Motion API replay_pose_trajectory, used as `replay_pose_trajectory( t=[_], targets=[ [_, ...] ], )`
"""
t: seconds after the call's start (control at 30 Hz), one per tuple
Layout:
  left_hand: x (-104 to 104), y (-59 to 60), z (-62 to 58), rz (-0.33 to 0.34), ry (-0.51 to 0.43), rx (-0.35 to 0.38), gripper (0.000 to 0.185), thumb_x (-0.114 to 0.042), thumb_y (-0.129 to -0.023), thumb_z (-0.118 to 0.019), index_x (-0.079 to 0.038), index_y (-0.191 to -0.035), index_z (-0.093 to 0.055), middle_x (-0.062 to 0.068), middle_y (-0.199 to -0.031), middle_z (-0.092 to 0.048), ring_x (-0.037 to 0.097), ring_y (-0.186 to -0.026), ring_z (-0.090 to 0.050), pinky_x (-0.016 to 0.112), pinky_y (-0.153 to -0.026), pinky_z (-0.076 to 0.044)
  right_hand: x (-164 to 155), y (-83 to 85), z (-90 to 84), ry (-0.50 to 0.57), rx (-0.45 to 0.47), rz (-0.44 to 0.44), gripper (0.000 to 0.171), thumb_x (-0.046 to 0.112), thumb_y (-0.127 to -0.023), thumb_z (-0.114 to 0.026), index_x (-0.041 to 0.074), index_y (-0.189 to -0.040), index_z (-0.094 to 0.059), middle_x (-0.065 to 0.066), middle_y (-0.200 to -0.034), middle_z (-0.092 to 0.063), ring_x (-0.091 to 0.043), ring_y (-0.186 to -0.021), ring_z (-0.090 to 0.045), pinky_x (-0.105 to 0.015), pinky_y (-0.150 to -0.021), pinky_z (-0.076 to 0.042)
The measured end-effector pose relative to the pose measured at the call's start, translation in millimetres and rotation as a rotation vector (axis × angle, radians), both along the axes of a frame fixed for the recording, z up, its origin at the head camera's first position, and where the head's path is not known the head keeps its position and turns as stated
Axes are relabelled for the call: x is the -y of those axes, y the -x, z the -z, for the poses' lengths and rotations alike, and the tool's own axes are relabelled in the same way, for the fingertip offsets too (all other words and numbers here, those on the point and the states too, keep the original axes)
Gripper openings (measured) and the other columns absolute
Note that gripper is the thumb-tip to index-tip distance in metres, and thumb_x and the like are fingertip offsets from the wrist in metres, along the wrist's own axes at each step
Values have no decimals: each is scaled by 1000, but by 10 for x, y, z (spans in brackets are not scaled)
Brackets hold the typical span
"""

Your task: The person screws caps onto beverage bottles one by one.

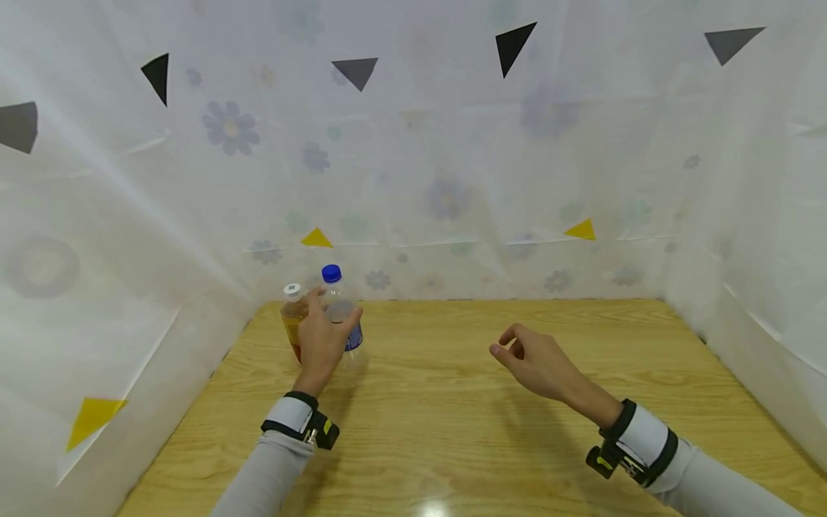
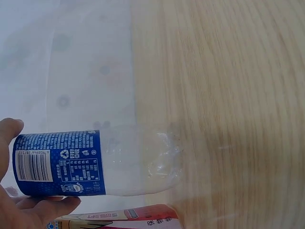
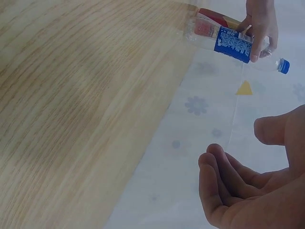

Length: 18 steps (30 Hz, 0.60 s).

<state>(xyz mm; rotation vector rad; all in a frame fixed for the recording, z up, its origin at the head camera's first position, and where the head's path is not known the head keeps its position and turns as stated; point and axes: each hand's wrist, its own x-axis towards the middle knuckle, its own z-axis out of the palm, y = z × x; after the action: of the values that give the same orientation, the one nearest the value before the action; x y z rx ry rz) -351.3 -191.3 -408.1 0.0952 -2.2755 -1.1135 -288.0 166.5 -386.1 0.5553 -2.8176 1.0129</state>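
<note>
My left hand (image 1: pixel 321 343) grips a clear plastic bottle (image 1: pixel 352 339) with a blue cap and a blue label, at the back left of the table. In the left wrist view the thumb is on one side of this bottle (image 2: pixel 138 160) and the fingers are on the other. Its label shows a barcode, and the body looks see-through. Close beside it stands a second bottle (image 1: pixel 292 330) with a white cap and amber contents, partly hidden by the hand. My right hand (image 1: pixel 533 361) hovers above the table's right half, fingers loosely curled, holding nothing.
The wood-grain table (image 1: pixel 413 416) is bordered at the back and sides by a pale floral curtain (image 1: pixel 400 165). Black, grey and yellow triangles are on the curtain. A strap with a small camera is on each wrist.
</note>
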Motion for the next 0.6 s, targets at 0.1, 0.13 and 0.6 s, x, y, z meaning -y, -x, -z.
replay_pose_trajectory(
  t=[0.1, 0.13, 0.6],
  targets=[
    [9, 17, 5, -11, 5, -2, 79, -39, -86, -81, -6, -145, -41, 29, -111, -70, 43, -88, -72, 55, -72, -58, -5, 2, 17, -5, -7, -1, 38, 38, -103, -58, 3, -118, -61, -3, -87, -68, -9, -69, -60, -31, -60, -49],
    [12, 22, 8, -11, 8, -2, 78, -39, -86, -81, -6, -145, -41, 29, -111, -70, 43, -88, -72, 55, -72, -57, -7, 2, 22, -7, -9, -1, 38, 38, -103, -58, 3, -118, -61, -3, -87, -68, -9, -69, -60, -31, -60, -49],
    [34, 0, -17, -2, -35, -7, 89, -46, -85, -80, -9, -151, -33, 32, -116, -66, 46, -96, -70, 57, -76, -56, -12, -3, 29, -11, -11, -27, 37, 38, -104, -58, 3, -117, -62, -3, -88, -69, -9, -69, -60, -30, -59, -49]
  ],
)
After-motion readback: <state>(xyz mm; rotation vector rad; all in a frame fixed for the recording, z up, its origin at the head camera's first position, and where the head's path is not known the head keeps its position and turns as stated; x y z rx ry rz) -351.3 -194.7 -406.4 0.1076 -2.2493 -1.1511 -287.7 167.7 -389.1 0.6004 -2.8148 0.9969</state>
